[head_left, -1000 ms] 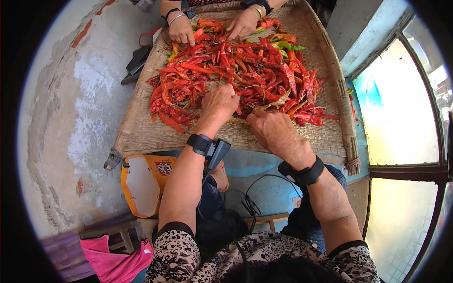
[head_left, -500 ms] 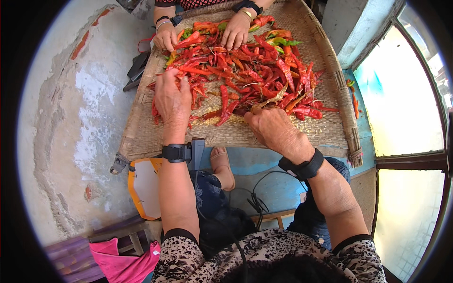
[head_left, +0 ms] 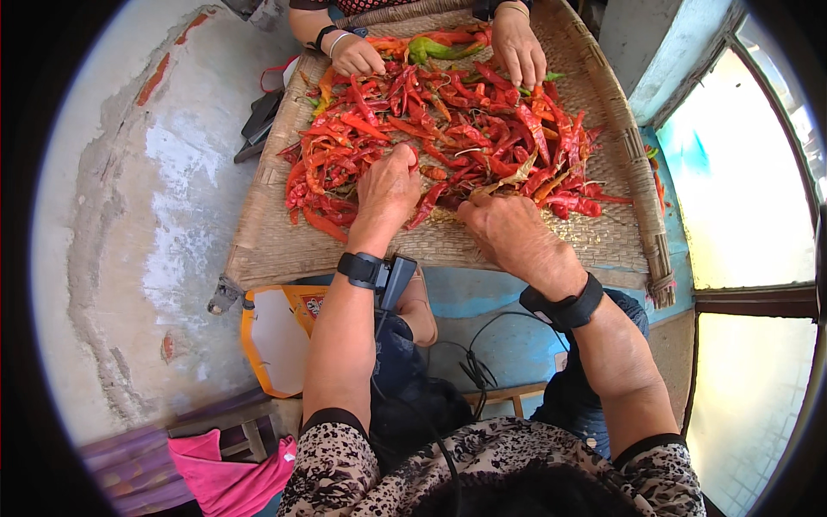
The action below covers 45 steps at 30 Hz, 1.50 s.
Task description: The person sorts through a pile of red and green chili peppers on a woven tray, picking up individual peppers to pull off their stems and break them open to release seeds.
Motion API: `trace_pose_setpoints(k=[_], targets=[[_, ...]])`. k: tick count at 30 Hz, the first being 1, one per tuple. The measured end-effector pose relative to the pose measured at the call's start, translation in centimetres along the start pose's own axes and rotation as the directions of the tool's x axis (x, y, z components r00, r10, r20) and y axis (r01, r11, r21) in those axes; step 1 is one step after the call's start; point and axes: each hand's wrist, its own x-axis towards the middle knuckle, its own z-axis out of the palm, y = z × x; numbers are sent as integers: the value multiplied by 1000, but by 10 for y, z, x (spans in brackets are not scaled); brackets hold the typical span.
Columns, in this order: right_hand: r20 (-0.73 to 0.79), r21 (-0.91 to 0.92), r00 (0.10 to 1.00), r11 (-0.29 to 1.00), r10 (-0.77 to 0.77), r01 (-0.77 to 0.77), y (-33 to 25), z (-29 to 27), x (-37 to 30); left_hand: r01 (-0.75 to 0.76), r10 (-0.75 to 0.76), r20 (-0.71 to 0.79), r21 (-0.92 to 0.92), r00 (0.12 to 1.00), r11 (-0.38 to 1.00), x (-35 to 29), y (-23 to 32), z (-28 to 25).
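A heap of dried red chillies (head_left: pixel 465 129), with a few green ones (head_left: pixel 439 50), lies spread on a flat woven tray (head_left: pixel 276 250). My left hand (head_left: pixel 388 189) rests on the near edge of the heap, its fingers curled around some red chillies. My right hand (head_left: pixel 508 228) is just to its right, fingertips pinched on a pale dried chilli (head_left: pixel 504 185). Both my wrists wear black bands. Across the tray, another person's two hands (head_left: pixel 357 56) (head_left: pixel 519 47) touch the far side of the heap.
The tray's thick rim (head_left: pixel 642 198) runs down the right, next to a bright window (head_left: pixel 741 189). A rough concrete floor (head_left: pixel 129 215) lies left. An orange and white container (head_left: pixel 276 336) sits below the tray. A pink cloth (head_left: pixel 228 470) lies at the lower left.
My left hand has moved from the left side of the heap back to its near middle and curled onto chillies. My right hand has stayed at the near edge.
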Motion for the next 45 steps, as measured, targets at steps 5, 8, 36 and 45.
trace_pose_setpoints(k=[5,8,36,45], targets=[[13,-5,1000,1000,21,-21,1,-1,-3,-6,-15,-465,-44,885,999,3,-20,-36],[11,-10,1000,1000,18,-18,2,-1,-3,15,239,-714,330,658,944,3,-24,-49],[45,-14,998,999,50,-49,5,-7,-6,76,143,-676,284,723,956,6,-30,-50],[10,15,999,999,45,-45,9,-1,-8,9,-21,72,164,997,986,38,30,24]])
